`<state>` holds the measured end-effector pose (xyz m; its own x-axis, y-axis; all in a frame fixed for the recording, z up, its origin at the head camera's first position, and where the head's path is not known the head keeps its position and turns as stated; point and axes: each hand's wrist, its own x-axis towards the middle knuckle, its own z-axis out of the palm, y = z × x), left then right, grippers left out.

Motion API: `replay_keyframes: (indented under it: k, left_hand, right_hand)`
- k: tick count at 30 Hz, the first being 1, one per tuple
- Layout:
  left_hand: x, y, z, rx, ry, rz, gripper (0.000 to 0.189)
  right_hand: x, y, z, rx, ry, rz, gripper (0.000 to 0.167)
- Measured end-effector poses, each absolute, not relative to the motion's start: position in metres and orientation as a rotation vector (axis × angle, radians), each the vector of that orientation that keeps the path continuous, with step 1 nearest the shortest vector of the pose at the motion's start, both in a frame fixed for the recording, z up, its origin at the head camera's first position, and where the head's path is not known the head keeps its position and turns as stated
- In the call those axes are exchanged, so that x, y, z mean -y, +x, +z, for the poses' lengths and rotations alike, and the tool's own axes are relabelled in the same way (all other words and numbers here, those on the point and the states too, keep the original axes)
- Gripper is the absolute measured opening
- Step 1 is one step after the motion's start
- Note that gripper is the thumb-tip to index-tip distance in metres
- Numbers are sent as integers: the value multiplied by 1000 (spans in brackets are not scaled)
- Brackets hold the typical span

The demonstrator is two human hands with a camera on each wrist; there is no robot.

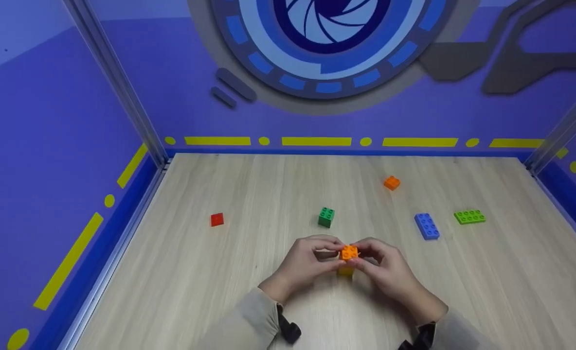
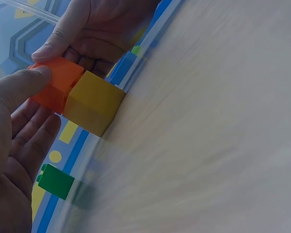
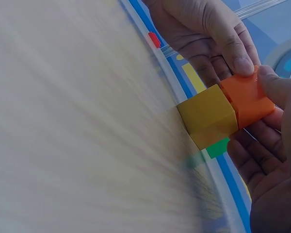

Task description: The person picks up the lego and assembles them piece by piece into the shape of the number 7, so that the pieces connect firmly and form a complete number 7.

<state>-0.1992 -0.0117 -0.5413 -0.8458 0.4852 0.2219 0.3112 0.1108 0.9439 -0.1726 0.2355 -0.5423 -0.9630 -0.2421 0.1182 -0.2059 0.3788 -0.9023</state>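
An orange brick (image 1: 349, 252) with studs on top sits on a yellow brick (image 1: 346, 270) near the front middle of the table. My left hand (image 1: 307, 260) pinches the orange brick from the left between thumb and fingers. From the other side, my right hand (image 1: 385, 265) pinches the same brick. Both thumbs press its near face in the wrist views. Below the fingers, the yellow brick (image 2: 94, 104) stays uncovered, its lower end at the tabletop. Whether the two bricks are fully joined, I cannot tell.
Beyond the hands stands a green brick (image 1: 326, 217). A flat red brick (image 1: 217, 219) lies to the left. Rightward are a blue brick (image 1: 427, 226), a lime brick (image 1: 469, 217) and another orange brick (image 1: 391, 183). Printed walls (image 1: 317, 124) enclose the wooden table (image 1: 171, 272).
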Motion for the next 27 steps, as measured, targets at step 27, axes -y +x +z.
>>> replay_keyframes:
  k: [27]
  left_hand:
    - [21, -210, -530, -2321, 767, 1713, 36]
  right_hand:
    - [-239, -174, -544, -2537, -550, -1707, 21]
